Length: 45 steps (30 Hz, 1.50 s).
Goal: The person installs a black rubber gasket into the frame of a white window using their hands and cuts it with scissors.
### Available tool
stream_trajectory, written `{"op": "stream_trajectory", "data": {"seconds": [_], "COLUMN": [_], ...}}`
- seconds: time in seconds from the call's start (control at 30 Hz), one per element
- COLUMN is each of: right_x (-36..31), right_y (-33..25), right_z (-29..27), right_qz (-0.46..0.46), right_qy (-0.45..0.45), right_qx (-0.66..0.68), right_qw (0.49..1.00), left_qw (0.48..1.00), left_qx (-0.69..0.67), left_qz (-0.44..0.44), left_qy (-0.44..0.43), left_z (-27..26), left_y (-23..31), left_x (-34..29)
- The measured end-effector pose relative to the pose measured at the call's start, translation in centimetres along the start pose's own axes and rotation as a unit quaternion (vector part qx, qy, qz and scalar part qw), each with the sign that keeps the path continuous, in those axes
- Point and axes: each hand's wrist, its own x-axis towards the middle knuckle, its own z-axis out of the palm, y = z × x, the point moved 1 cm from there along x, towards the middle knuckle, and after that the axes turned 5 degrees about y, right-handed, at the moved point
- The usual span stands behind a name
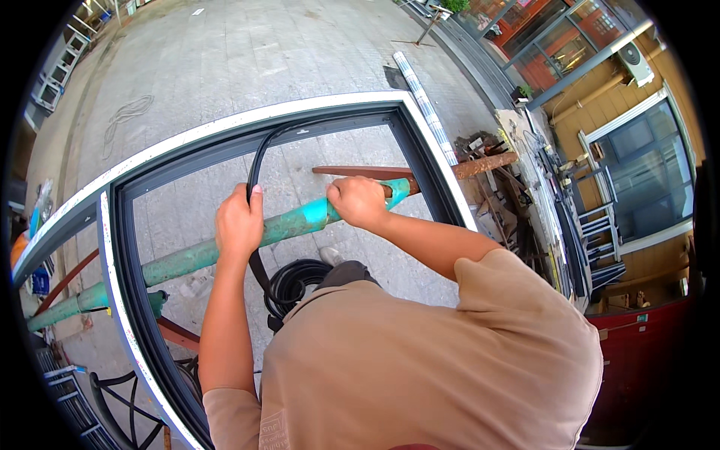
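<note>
On the left, a pale cord (129,112) lies looped on the paving. A pale-edged frame (122,247) lies across a green pipe (180,262). Inside the frame, the left hand (240,217) is closed around a black strip (259,154), which arches up to the frame's far inner edge and runs down toward a black coil (281,281) on the ground. The right hand (360,201) is curled over the pipe; I cannot tell whether it grips anything. Farther right is a window (645,169).
</note>
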Motion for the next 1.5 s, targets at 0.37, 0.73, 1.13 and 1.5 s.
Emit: {"op": "stream_trajectory", "data": {"seconds": [0.37, 0.73, 1.13, 1.5], "right_x": [9.4, 13.8, 14.4, 14.8], "right_y": [-2.0, -1.2, -1.2, -0.9], "right_z": [-3.7, -1.9, -0.8, -0.1], "right_qz": [-0.336, -0.185, -0.175, -0.199], "right_qy": [0.158, 0.182, 0.269, 0.288], "right_qx": [0.135, 0.045, 0.101, 0.088], "right_qw": [0.919, 0.965, 0.942, 0.933], "left_qw": [0.999, 0.999, 0.992, 0.990], "left_qx": [-0.026, -0.022, -0.058, -0.052], "left_qz": [-0.023, -0.024, -0.113, -0.129], "left_qy": [-0.007, -0.008, -0.022, 0.009], "left_z": [0.1, 0.0, 1.9, 2.9], "left_y": [-0.3, -0.4, -1.1, -0.3], "left_x": [0.2, 0.4, 1.1, 1.1]}}
